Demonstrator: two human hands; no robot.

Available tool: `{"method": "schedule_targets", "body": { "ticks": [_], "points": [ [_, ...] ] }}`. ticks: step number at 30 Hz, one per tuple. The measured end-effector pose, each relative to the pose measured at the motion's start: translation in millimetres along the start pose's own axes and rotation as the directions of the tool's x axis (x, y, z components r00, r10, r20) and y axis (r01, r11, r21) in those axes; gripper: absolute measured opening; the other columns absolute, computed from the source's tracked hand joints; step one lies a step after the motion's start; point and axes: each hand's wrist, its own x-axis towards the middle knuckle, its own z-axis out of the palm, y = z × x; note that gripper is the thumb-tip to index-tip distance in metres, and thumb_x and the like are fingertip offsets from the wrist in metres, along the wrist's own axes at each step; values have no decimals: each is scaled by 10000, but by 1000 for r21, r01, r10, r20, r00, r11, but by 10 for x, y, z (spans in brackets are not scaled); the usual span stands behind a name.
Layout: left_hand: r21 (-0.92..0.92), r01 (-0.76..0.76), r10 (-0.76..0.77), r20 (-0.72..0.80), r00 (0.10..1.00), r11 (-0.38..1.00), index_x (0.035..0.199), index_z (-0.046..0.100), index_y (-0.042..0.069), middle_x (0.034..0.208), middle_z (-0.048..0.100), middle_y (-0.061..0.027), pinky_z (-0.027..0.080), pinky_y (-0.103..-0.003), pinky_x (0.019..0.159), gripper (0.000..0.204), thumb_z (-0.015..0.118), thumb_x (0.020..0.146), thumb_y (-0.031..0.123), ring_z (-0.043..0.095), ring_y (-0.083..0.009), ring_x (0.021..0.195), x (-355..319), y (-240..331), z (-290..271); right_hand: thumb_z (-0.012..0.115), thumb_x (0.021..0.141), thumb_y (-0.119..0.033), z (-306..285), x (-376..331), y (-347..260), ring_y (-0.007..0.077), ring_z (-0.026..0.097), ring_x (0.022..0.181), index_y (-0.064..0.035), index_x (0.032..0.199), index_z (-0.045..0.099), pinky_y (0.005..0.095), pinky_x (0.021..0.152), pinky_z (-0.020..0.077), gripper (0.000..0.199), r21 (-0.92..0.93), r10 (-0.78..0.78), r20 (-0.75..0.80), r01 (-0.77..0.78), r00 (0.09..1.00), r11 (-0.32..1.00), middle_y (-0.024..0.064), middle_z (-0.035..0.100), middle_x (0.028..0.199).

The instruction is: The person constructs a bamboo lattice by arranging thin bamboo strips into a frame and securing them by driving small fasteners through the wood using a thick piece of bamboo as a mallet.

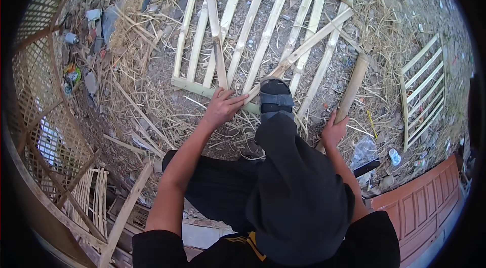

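A frame of split bamboo slats [263, 30] lies flat on the straw-strewn ground. My left hand [221, 107] presses on the near end of one loose slat [215, 25] where it crosses the frame's lower rail [192, 86]. My right hand [334, 129] grips the lower end of a thick bamboo pole [353, 86], held tilted beside the frame's right side. My sandalled foot [276, 97] stands on the frame's near edge, between the two hands.
A bamboo lattice panel [38, 86] stands at the left. A smaller slat frame [424, 91] lies at the right. A reddish-brown panelled door [422, 207] lies at the lower right, with a crushed plastic bottle [363, 150] and a can [394, 156] nearby. Litter is at the upper left.
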Motion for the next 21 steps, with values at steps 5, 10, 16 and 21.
{"method": "schedule_targets", "body": {
  "ticks": [5, 10, 16, 21],
  "points": [
    [-61, 217, -224, -156, 962, 974, 1010, 750, 142, 1231, 715, 51, 356, -488, 1041, 184, 744, 826, 134, 603, -249, 1208, -154, 249, 198, 555, 1000, -484, -7, 4, 5, 504, 661, 788, 0, 1155, 509, 569, 715, 498, 510, -51, 1, 16, 0, 1000, 999, 303, 664, 837],
    [-116, 391, -406, -337, 849, 913, 1006, 756, 143, 1175, 740, 26, 308, -504, 1098, 149, 733, 859, 146, 574, -232, 1299, -242, 359, 458, 516, 1002, -527, 90, -22, -39, 515, 654, 816, -17, 1125, 489, 584, 740, 490, 525, -111, 10, -27, -13, 1000, 994, 299, 661, 854],
    [-166, 393, -427, -379, 821, 904, 1032, 761, 129, 1140, 751, -9, 294, -511, 1110, 155, 718, 884, 149, 579, -240, 1296, -246, 382, 587, 522, 991, -544, 48, -33, 6, 512, 651, 840, -34, 1130, 490, 585, 740, 485, 529, -40, 34, -4, -34, 999, 999, 292, 667, 869],
    [-168, 379, -413, -435, 800, 910, 1025, 762, 130, 1131, 753, -5, 291, -517, 1106, 147, 724, 887, 164, 587, -237, 1288, -235, 363, 610, 523, 964, -588, 206, 173, 209, 509, 654, 894, -41, 1141, 483, 594, 750, 483, 577, -65, 93, 88, -87, 992, 994, 309, 675, 929]
  ]
}}
